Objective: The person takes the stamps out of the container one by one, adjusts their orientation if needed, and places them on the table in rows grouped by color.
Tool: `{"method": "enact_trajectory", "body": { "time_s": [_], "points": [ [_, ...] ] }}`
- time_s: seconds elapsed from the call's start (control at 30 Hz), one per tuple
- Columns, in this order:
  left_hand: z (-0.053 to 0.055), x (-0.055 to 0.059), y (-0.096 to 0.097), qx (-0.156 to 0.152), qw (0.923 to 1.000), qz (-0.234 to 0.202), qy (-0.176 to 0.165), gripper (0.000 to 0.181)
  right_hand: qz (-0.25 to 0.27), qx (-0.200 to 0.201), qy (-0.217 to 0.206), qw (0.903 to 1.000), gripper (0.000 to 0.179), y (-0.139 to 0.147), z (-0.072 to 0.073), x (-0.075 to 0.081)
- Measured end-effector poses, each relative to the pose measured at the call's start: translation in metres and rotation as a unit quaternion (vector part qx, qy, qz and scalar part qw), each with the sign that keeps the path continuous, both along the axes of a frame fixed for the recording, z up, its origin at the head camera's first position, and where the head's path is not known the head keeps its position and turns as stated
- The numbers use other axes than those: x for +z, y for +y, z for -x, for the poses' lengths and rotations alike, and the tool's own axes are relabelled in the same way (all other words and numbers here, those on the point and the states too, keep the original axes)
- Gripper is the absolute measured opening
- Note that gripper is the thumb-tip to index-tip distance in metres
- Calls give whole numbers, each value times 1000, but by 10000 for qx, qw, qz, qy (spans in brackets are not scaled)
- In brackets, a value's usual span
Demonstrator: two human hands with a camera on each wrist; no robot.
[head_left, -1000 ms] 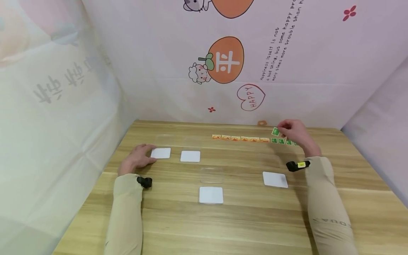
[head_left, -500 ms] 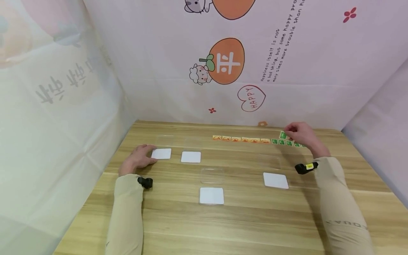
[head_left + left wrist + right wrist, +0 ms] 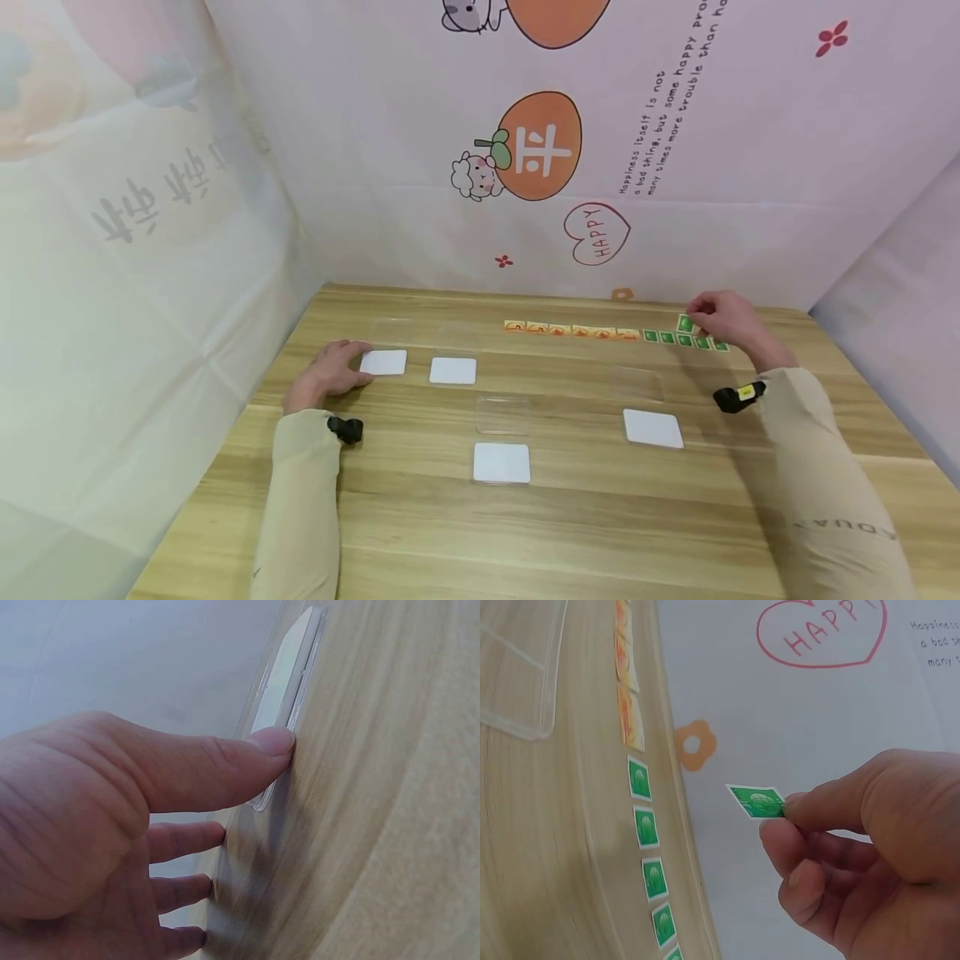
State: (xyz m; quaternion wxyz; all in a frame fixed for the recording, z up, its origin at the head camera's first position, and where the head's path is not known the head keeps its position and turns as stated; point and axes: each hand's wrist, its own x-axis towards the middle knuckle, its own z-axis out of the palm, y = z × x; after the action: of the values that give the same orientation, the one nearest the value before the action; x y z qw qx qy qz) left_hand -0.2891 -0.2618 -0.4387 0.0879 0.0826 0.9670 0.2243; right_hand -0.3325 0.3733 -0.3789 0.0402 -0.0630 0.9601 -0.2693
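In the head view my right hand (image 3: 727,318) is over the far right of the table. Thumb and index finger pinch a small green stamp (image 3: 757,802) with a white border and a globe print by its edge. Below it runs a row of similar green stamps (image 3: 654,879), continuing a line of orange stamps (image 3: 581,332). My left hand (image 3: 333,368) rests at the left beside a white card stack (image 3: 384,362) in a clear case. In the left wrist view its thumb touches the stack's side, and the other visible fingertips rest on the wood; the index finger is hidden there.
More white card stacks lie at centre left (image 3: 453,371), at the front middle (image 3: 502,463) and at the right (image 3: 653,428). Clear plastic lids (image 3: 504,415) lie behind them, faint against the wooden table (image 3: 420,525). A printed cloth (image 3: 420,225) rises along the back edge.
My right hand has moved to the right along the stamp row, carrying the green stamp. The left hand stays beside the white card stack.
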Motion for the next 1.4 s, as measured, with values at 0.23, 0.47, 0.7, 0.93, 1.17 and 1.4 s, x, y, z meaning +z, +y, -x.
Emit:
{"method": "enact_trajectory", "body": {
  "time_s": [0.23, 0.47, 0.7, 0.93, 1.17, 1.4],
  "points": [
    [1, -3, -1, -18, 10000, -12, 13, 58, 147, -119, -166, 9997, 29, 9, 2, 0],
    [2, -3, -1, 37, 10000, -23, 1, 58, 261, -104, -181, 9994, 30, 17, 2, -1],
    [2, -2, -1, 38, 10000, -2, -4, 59, 101, -82, -129, 9998, 32, 27, 3, -2],
    [1, -1, -1, 32, 10000, -9, 54, 59, -95, -159, -56, 9998, 30, 35, 8, -3],
    [0, -1, -2, 83, 10000, -35, 17, 60, -315, -176, -83, 9993, 30, 41, 11, 0],
    [1, 0, -2, 103, 9999, -25, -58, 60, -441, -192, -228, 9986, 31, 48, 9, 1]
  ]
}}
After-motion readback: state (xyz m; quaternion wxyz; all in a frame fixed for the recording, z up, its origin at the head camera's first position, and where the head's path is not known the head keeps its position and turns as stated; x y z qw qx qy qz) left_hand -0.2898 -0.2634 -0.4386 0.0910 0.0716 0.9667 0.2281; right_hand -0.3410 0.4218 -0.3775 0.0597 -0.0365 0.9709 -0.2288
